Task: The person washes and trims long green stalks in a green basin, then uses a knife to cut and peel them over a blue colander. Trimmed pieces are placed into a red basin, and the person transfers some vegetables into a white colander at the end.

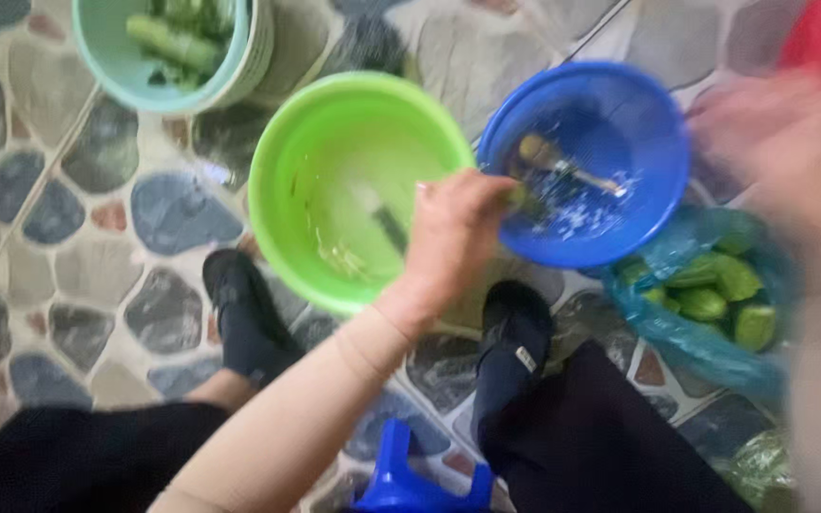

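Blue plastic, round and smooth: the colander-like blue basin (586, 161) sits on the stone-patterned floor (97, 237), a metal tool (572, 173) lying inside. The left hand (453, 237) reaches to its rim at about eight o'clock, fingers curled shut on a small green piece (527, 199). The right hand (791, 161) is a blur at three o'clock; its grip cannot be told. The green basin (353, 185) touches at nine o'clock, a bag of green vegetables (715, 294) at five o'clock.

Left hand (453, 237) between green basin (282, 142) and blue basin (653, 114) (right hand (791, 142) blurred)
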